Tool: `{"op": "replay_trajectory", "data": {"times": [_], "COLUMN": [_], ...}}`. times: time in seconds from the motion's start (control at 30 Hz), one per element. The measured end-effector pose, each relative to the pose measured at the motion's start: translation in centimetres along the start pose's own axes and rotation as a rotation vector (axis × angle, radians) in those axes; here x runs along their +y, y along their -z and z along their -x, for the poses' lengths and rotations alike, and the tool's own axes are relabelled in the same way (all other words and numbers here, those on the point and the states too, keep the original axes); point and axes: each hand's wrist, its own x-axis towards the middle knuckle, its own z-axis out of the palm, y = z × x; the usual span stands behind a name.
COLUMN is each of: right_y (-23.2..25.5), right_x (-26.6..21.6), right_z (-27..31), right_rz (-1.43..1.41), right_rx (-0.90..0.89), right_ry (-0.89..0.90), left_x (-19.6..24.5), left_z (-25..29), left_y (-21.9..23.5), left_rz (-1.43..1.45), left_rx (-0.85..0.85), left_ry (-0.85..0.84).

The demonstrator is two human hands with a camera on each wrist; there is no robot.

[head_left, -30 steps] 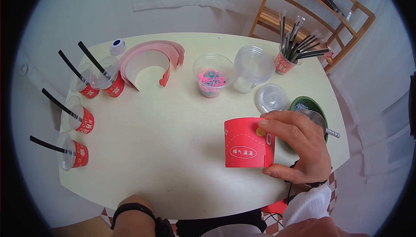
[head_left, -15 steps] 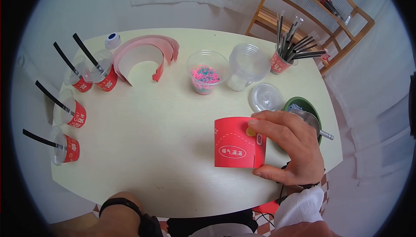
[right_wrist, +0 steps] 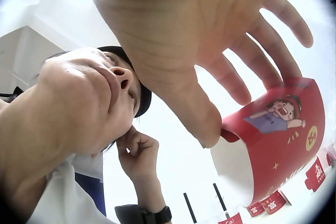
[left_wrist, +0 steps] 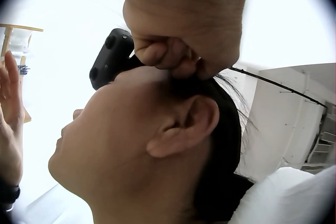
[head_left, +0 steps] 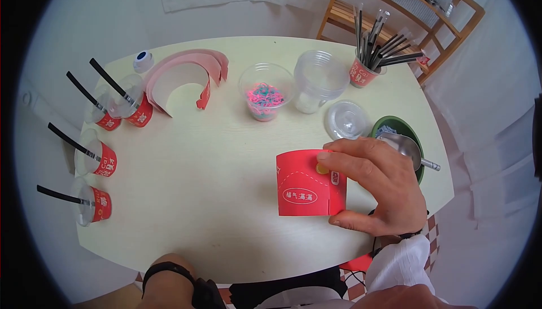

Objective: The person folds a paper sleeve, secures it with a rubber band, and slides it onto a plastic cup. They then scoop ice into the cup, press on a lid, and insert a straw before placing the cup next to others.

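A red paper cup sleeve (head_left: pixel 307 185) with white print stands on the pale table (head_left: pixel 214 173), near its front right. My right hand (head_left: pixel 372 187) grips it, fingers over the top edge and thumb at the lower right corner. The right wrist view shows that right hand (right_wrist: pixel 199 40) spread above the sleeve (right_wrist: pixel 278 140) with the thumb on its rim. My left hand (left_wrist: pixel 184 35) is raised to my head, fingers curled against the hairline beside a black head-mounted device (left_wrist: pixel 110 58). Only its wrist with a black band (head_left: pixel 169 278) shows in the head view.
Several clear cups with red sleeves and black straws (head_left: pixel 101 159) line the left edge. Flat pink sleeves (head_left: pixel 180 75), a cup of coloured bits (head_left: pixel 263 95), stacked clear cups (head_left: pixel 316 86), a lid (head_left: pixel 345 120), a green bowl with a spoon (head_left: pixel 403 139) and a straw holder (head_left: pixel 364 66) lie beyond.
The head view has shifted slightly. My right hand keeps its hold on the red sleeve at the same spot, and my left arm stays raised.
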Motion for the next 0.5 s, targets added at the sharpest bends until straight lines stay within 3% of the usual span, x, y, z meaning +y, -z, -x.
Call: {"op": "replay_trajectory", "data": {"times": [0.03, 0.23, 0.43, 0.5], "right_y": [0.0, 0.2, 0.1, 0.1], "right_x": [0.0, -0.2, 0.0, -0.1], "right_z": [0.1, 0.2, 0.2, 0.1], "right_rz": [0.0, 0.023, 0.007, 0.001], "right_rx": [-0.002, -0.024, -0.014, -0.027], "right_ry": [-0.009, -0.041, -0.021, -0.013], "left_x": [-0.5, 3.0, 4.6, -0.1], "left_z": [-0.4, 2.5, 5.1, 0.2], "left_y": [0.7, -1.7, -2.0, 0.1], "left_rz": [0.045, -0.229, 0.0, 0.037], "left_rx": [-0.081, 0.1, 0.031, -0.05], "left_ry": [0.03, -0.017, -0.16, -0.097]}}
